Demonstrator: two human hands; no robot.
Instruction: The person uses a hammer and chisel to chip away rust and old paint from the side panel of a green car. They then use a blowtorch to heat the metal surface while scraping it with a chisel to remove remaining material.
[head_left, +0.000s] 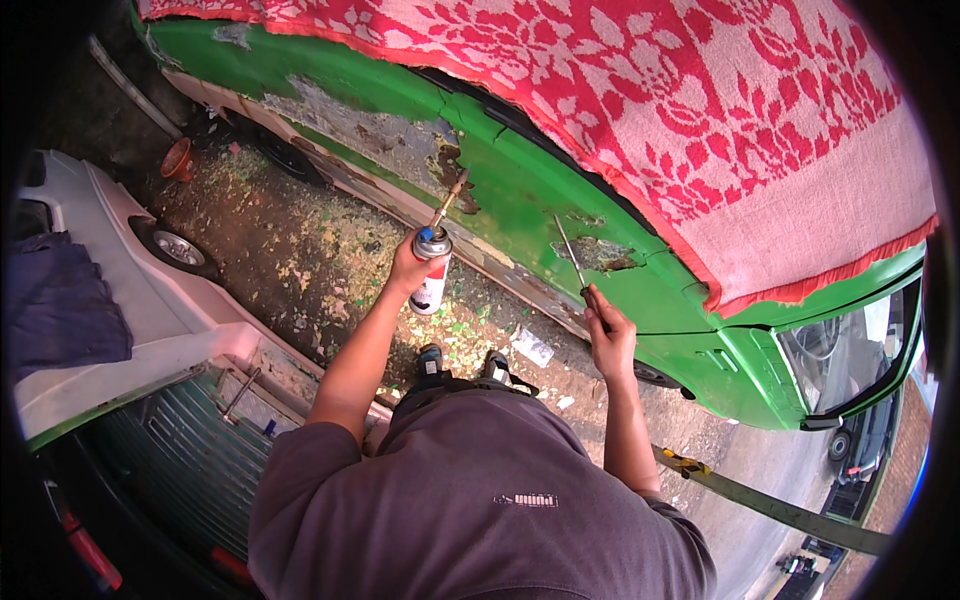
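Note:
My left hand (408, 266) is wrapped round a gas blowtorch (430, 289), a white and red canister with a blue knob and a brass nozzle pointing up toward the green car body (520, 195). Whether a flame burns I cannot tell. In my right hand (612, 338) is a long thin metal tool (569, 250) like a screwdriver, its grip mostly hidden by my fingers. Its tip lies in front of a bare grey patch (600, 255) on the panel; contact cannot be made out. A larger stripped, rusty patch (370, 135) spreads farther left.
A red and pale floral towel (760, 130) covers the car's upper side. Paint flakes litter the floor (310, 250), where an orange funnel (177, 160) stands far left. A pale vehicle (110, 210) with dark cloth (65, 305) is at left; a metal bar (780, 510) crosses lower right.

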